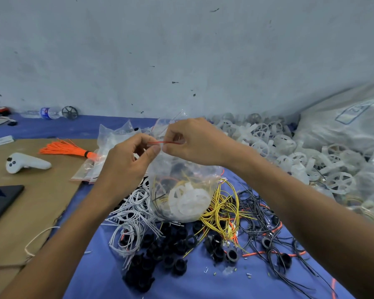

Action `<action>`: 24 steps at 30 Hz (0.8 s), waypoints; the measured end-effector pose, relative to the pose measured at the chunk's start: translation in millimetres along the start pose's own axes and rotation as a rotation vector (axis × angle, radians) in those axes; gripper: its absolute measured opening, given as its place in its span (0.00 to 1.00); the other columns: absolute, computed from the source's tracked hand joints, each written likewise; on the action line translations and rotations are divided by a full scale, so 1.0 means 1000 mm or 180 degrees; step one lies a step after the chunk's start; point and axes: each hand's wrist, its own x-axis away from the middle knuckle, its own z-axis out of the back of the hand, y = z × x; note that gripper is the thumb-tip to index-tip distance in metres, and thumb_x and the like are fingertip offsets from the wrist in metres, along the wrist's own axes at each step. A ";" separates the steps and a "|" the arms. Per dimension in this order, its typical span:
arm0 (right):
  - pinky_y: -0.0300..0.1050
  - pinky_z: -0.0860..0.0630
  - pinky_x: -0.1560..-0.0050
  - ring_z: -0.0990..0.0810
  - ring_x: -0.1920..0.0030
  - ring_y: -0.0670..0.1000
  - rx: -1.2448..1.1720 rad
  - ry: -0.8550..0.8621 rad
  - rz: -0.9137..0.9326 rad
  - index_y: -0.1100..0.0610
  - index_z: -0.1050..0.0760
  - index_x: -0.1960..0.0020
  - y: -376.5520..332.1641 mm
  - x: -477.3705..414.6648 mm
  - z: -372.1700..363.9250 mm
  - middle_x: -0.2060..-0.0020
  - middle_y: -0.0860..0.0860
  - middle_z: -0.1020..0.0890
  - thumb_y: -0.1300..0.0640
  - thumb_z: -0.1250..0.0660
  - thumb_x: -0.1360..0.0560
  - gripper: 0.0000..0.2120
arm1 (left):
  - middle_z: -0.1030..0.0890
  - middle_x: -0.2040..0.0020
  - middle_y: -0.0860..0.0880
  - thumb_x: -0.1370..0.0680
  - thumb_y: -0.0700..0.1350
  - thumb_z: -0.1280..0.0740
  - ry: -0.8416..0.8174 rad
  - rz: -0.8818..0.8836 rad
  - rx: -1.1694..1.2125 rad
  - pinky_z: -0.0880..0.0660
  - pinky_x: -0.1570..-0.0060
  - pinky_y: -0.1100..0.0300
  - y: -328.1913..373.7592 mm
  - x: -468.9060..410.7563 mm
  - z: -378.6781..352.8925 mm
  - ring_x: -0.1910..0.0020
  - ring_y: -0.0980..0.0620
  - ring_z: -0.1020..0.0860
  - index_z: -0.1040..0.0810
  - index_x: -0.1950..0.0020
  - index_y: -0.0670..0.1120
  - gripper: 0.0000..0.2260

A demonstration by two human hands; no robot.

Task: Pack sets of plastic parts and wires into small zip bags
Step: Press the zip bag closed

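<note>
In the head view, both hands meet at the centre of the frame. The left hand (127,162) and the right hand (192,143) each pinch the red closing strip (165,142) at the mouth of a small zip bag (181,190), thumbs against fingertips and close together. The bag hangs below them. A white plastic wheel part (189,203) and yellow, black and red wires are inside, and its bottom seems to rest on the piles below.

The likeliest trouble is a seal that closes only in part. The bag bulges, and thin wires stand up inside toward the mouth, so a strand caught in the strip would leave a gap. A slipped pinch would drop the bag onto the loose white wires (134,210), yellow wires (222,208) and black rings (171,251) right under it. An unsealed mouth would then spill the set into the stock. The yellow strands lie against the bag's lower right side and could snag when it is lifted away.

Little writing can be read. The water bottle (49,113) at upper left has a blue label with pale lettering, too blurred to make out. The big sack (352,113) at upper right carries a blue printed frame with a mark like a "2", uncertain. The small box (1,140) at the left edge shows illegible print.
</note>
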 end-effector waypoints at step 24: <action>0.53 0.24 0.52 0.24 0.56 0.48 0.0303 0.0002 -0.0005 0.51 0.22 0.56 0.015 0.017 0.003 0.59 0.44 0.20 0.48 0.34 0.24 0.07 | 0.22 0.57 0.67 0.24 0.49 0.28 -0.0110 0.0022 -0.0416 0.32 0.63 0.75 0.015 0.000 0.006 0.63 0.68 0.25 0.20 0.52 0.56 0.03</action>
